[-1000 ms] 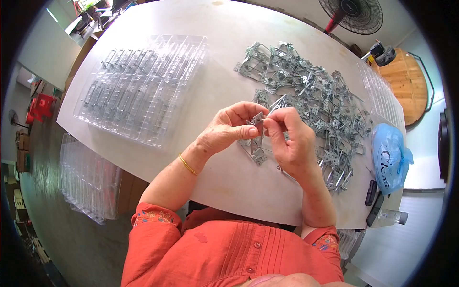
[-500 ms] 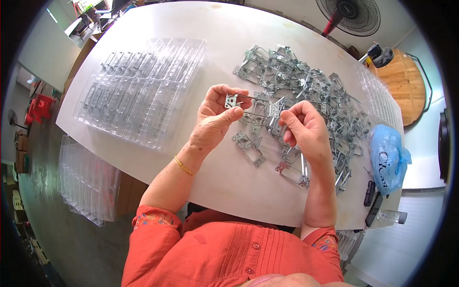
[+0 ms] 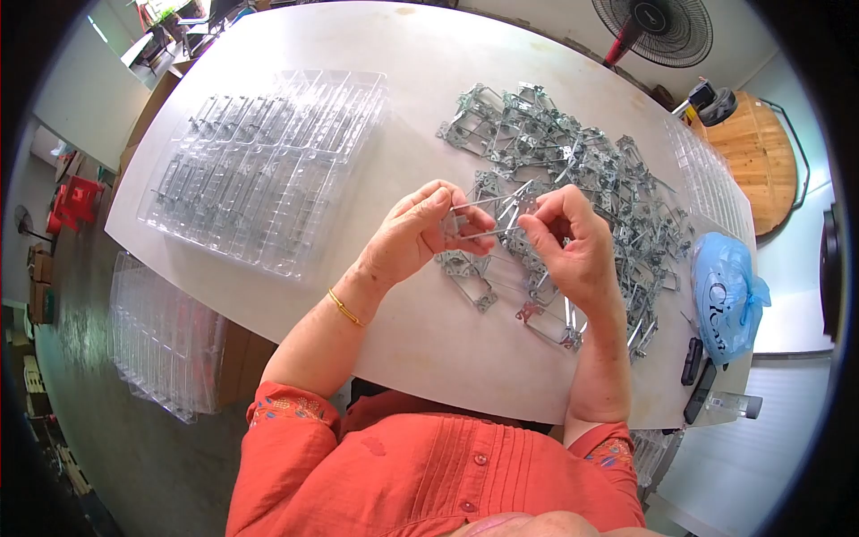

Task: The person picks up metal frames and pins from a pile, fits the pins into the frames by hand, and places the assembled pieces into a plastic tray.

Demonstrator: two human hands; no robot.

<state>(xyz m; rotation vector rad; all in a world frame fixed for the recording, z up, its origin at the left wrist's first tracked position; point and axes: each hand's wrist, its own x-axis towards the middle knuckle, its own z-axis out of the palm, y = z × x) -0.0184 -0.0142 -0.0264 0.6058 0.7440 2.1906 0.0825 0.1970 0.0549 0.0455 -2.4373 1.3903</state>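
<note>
Between my hands is a metal bracket with thin rods point(image 3: 490, 234). My left hand point(image 3: 420, 228) is closed round its left end, with the fingers curled over the plate. At its right side my right hand point(image 3: 570, 240) is closed in a pinch; what lies between thumb and fingertips is too small to make out. Behind and to the right of both hands spreads a heap of similar metal brackets point(image 3: 582, 161). One loose bracket point(image 3: 467, 279) lies just below my left fingers.
Clear plastic trays point(image 3: 259, 170) holding metal parts stand on the left of the white table point(image 3: 429, 358). More trays point(image 3: 165, 336) are stacked below the left edge. A blue plastic bag point(image 3: 723, 295), a phone point(image 3: 700, 392) and a clear bottle point(image 3: 734, 405) lie at the right.
My left hand has turned and tilted the bracket, so its plate now sits among the fingers. The rods have swung to a new angle. My right hand has shifted slightly.
</note>
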